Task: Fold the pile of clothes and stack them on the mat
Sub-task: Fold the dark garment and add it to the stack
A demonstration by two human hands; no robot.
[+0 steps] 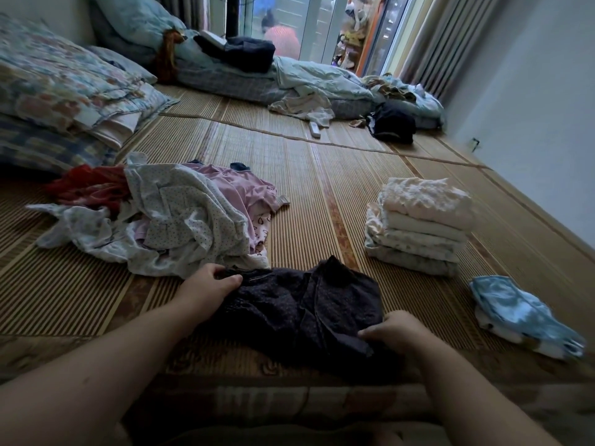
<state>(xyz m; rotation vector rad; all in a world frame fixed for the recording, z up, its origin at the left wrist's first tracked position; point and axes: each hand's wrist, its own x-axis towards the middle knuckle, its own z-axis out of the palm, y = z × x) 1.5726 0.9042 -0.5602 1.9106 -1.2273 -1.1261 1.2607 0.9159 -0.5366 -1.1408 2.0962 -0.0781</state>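
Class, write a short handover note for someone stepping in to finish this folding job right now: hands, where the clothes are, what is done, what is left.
Left hand: grips the far left edge of the dark garment.
Right hand: grips its near right edge.
The garment lies crumpled on the mat in front of the person, not yet folded.
Done: a stack of folded pale clothes on the right; a blue piece lies apart, nearer than the stack.
Left: fold the dark garment, then the unfolded pile on the left, and stack them all.
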